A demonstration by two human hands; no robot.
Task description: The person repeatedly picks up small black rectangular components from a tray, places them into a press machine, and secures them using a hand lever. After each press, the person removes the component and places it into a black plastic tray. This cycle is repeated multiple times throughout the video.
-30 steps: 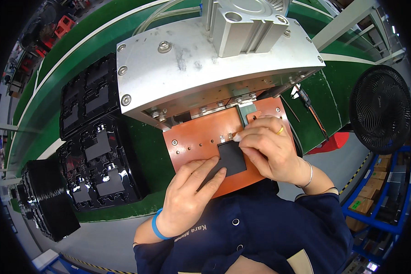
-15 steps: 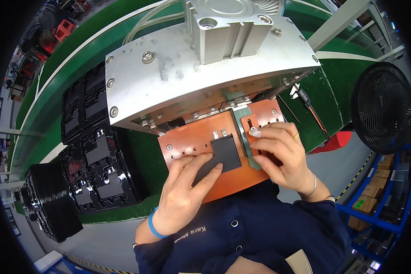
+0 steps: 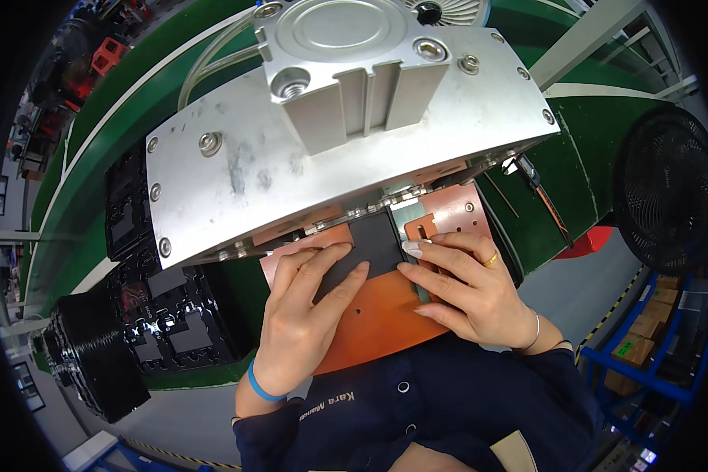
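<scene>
A flat dark grey L-shaped battery cell lies on the orange plate, its far end at the press's lower edge. My left hand grips the cell, with the fingers along its left side and the thumb resting on top. My right hand has its fingers stretched out. One fingertip touches the cell's right edge; another, with a white cover on it, is at the orange slotted block on a green strip. The cell's far end and tabs are hidden.
A large metal press with a cylinder on top overhangs the plate. Black trays of similar cells lie left, beside a stack of black trays. A caliper lies on the green table, right, near a black fan.
The cell has moved away from me, toward the press, with my left hand on it; its silver tabs no longer show. My right hand has shifted left to the cell's edge. The view has shifted too.
</scene>
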